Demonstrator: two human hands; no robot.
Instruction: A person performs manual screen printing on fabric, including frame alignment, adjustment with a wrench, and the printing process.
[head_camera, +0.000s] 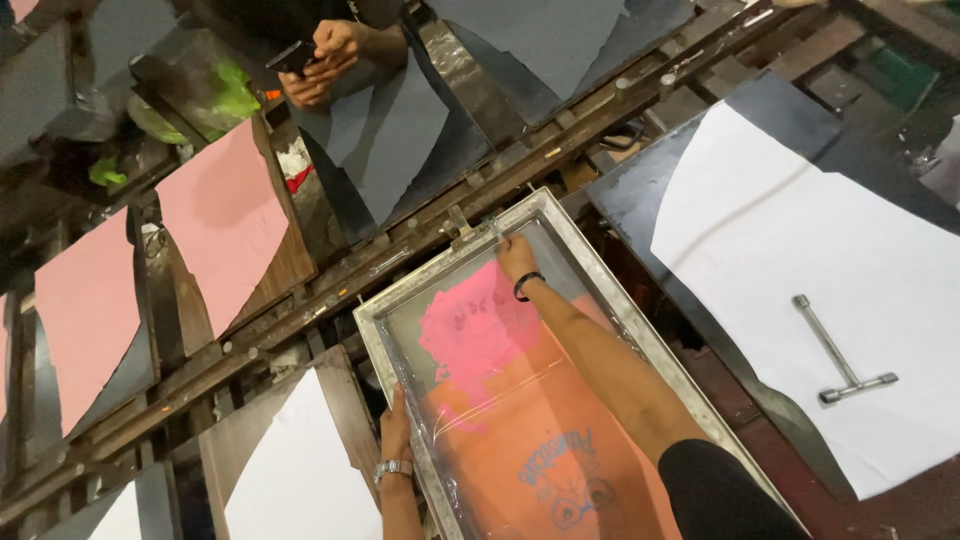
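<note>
Both hands on a metal-framed printing screen (560, 400), laid flat over an orange garment

Right hand (516, 258) reaches to the frame's far edge, fingers closed at a clamp there; left hand (394, 432) grips the near-left rail, fingers wrapped round it, steadying the frame. White sheet (800, 270) on the right tabletop carries a T-shaped wrench (838, 352). Pink sheets (222, 215) left; another person's hands (325, 62) opposite hold a phone

screen frame (430, 290): silvery grey rim, pink ink blot at 11 o'clock on the mesh, orange below with a blue printed motif at 6 o'clock | fabric panels (225, 220): pink at 9 o'clock, grey at 12, white at 3 | T-shaped wrench (838, 352): plain silver | wristband (524, 284): black
</note>
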